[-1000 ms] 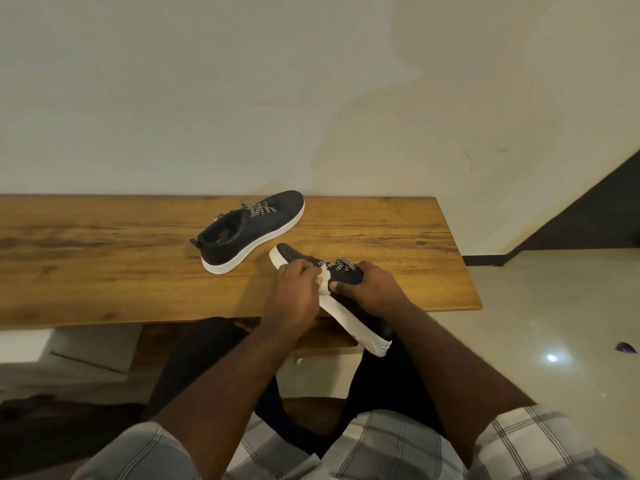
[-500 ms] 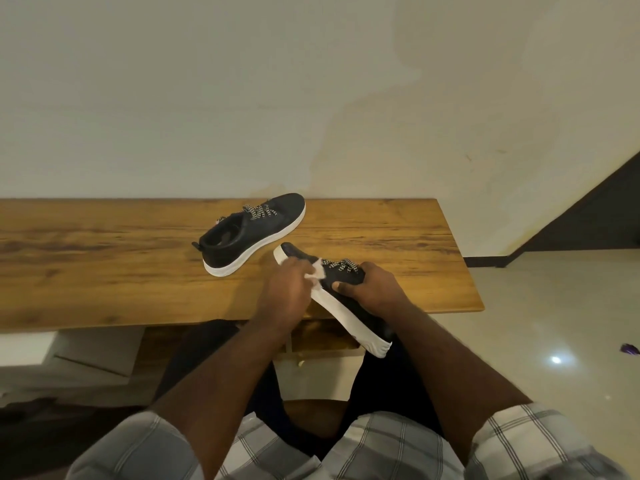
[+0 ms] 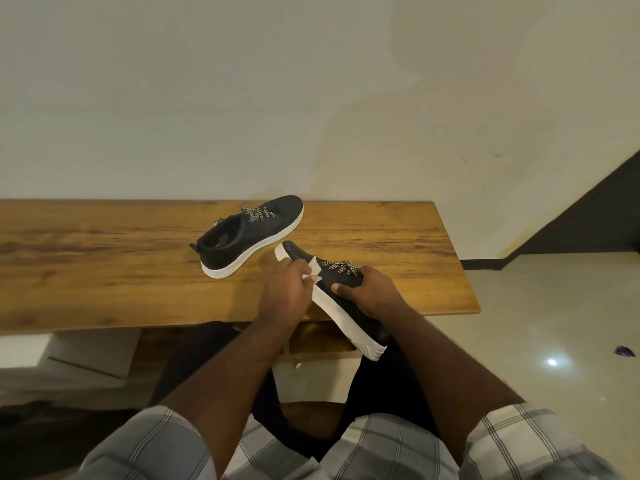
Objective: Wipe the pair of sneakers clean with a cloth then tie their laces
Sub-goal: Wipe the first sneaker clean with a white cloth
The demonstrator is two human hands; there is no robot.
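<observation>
Two black sneakers with white soles and patterned laces are in view. One sneaker (image 3: pixel 249 233) stands on the wooden table (image 3: pixel 104 265), toe pointing to the back right. The other sneaker (image 3: pixel 349 317) is tilted on its side over the table's front edge, toe on the table, heel above my lap. My right hand (image 3: pixel 370 292) grips this sneaker round its middle, just behind the laces. My left hand (image 3: pixel 285 292) holds a small white cloth (image 3: pixel 313 273) and presses it against the sneaker's upper near the toe. Most of the cloth is hidden under my fingers.
The table runs along a plain wall (image 3: pixel 311 98) and ends at the right, beyond which lies a shiny tiled floor (image 3: pixel 554 323) with a small purple scrap (image 3: pixel 625 360). A white drawer unit (image 3: pixel 69 355) sits under the table at the left. My knees are below the table edge.
My left hand with the cloth has slid along the sneaker's upper toward the toe. My right hand has kept its grip, and the other sneaker has not moved.
</observation>
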